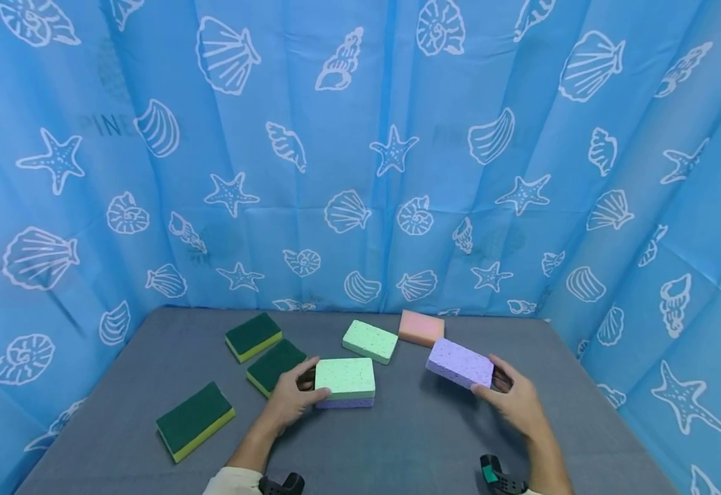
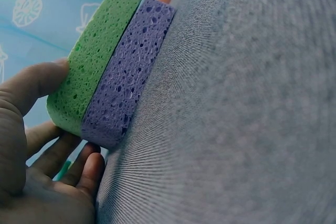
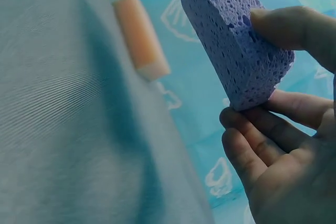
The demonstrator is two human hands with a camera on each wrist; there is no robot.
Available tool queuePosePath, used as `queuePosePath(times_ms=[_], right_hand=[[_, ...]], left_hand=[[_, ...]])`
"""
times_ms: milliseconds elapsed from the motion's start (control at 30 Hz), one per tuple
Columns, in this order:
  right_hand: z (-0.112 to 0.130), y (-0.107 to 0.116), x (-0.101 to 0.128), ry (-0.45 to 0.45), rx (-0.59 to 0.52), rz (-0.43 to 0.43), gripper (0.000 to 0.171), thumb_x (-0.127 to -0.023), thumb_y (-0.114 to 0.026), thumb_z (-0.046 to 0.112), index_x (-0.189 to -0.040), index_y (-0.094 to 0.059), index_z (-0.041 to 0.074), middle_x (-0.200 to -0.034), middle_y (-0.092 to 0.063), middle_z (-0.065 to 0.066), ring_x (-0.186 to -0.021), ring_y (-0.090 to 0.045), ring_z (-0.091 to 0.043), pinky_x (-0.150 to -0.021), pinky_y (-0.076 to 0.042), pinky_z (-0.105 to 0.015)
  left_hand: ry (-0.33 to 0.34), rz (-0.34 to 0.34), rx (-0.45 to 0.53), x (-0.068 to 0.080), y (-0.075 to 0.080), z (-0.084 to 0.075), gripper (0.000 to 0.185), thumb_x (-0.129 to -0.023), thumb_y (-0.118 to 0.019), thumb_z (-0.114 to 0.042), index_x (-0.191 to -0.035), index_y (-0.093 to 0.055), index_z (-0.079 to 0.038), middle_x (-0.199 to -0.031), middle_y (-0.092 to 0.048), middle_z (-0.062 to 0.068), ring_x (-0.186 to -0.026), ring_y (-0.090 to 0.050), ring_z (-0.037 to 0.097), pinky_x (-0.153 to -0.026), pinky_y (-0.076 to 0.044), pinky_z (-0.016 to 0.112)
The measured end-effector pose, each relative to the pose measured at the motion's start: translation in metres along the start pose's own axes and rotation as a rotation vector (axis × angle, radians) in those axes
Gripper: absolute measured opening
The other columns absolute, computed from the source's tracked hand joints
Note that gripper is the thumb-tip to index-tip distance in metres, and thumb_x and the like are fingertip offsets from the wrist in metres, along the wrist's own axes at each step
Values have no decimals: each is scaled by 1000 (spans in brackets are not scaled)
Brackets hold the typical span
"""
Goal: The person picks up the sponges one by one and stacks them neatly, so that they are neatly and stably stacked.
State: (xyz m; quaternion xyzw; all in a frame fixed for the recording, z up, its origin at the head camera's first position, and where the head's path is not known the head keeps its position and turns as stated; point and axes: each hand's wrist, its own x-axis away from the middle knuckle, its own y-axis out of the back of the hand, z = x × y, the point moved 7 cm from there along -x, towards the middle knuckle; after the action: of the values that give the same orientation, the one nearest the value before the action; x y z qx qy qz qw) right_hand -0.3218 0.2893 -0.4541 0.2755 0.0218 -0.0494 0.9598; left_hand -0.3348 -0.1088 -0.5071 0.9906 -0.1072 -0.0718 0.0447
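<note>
Head view shows your right hand lifting a purple rectangular cellulose sponge tilted off the grey felt table, held only at its near end — I'd judge it could pivot or slip, since thumb and fingers pinch just one corner. Your left hand grips the short end of a mint-green sponge stacked on a purple one — thumb on top, fingers curled underneath; a squeeze or nudge could skew that stack.

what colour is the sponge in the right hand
Purple sponge, pitted with pores; the right wrist view shows it best.
</note>
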Motion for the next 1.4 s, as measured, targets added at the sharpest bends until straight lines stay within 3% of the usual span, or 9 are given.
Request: queuePosePath(times_ms=[167,267,400,467,600,867,1167,1400], right_hand=[[21,6,6,82,-46,6,84,-84,-78,23,-147,-31,-8,-141,-37,-31,-127,-41,-42,-99,-37,-44],[34,10,10,155,-61,5,81,-85,-77,20,-146,-32,-8,-140,-38,-31,-126,-41,-42,-97,-41,-34],[49,13,15,235,-51,-5,79,-85,-77,20,-145,-35,-8,-139,-40,-30,-124,-43,-40,-92,-39,-14],[55,14,17,259,-49,-6,78,-84,-78,20,-144,-36,-7,-139,-40,-29,-124,-43,-40,-90,-37,-9],[67,14,20,287,-37,-8,78,-84,-78,22,-144,-37,-6,-139,-41,-27,-124,-44,-40,-89,-35,-8],[92,1,21,381,-26,3,76,-83,-79,21,-144,-40,-4,-138,-44,-23,-121,-48,-38,-91,-36,-10],[115,-19,18,516,-63,31,74,-81,-80,11,-142,-42,-5,-136,-47,-22,-119,-50,-37,-93,-36,-12],[127,-37,16,574,-95,69,75,-79,-80,6,-142,-42,-5,-139,-45,-22,-118,-51,-35,-95,-37,-15]], left_hand=[[23,28,22,5,-1,-13,70,-89,-70,-6,-145,-31,12,-127,-51,29,-111,-53,42,-77,-51,31],[24,40,28,9,-3,-25,69,-89,-69,-4,-144,-30,14,-127,-50,32,-113,-52,44,-78,-51,31],[11,28,29,5,-2,-15,71,-89,-70,-7,-145,-31,12,-129,-50,29,-114,-53,41,-78,-51,29],[8,20,25,2,-2,-10,71,-89,-71,-7,-145,-31,12,-128,-51,29,-113,-53,41,-78,-51,29],[5,24,29,3,-2,-15,70,-88,-70,-4,-144,-31,14,-127,-50,31,-112,-53,43,-77,-51,31],[10,16,-2,-1,0,-4,71,-89,-71,-8,-145,-32,10,-128,-51,27,-112,-54,38,-78,-50,29],[5,33,6,10,-4,-33,68,-89,-70,-5,-143,-33,14,-126,-51,31,-112,-53,43,-78,-50,29],[8,20,-4,9,-4,-32,68,-89,-70,-6,-143,-34,14,-125,-51,30,-111,-53,42,-79,-50,30]])
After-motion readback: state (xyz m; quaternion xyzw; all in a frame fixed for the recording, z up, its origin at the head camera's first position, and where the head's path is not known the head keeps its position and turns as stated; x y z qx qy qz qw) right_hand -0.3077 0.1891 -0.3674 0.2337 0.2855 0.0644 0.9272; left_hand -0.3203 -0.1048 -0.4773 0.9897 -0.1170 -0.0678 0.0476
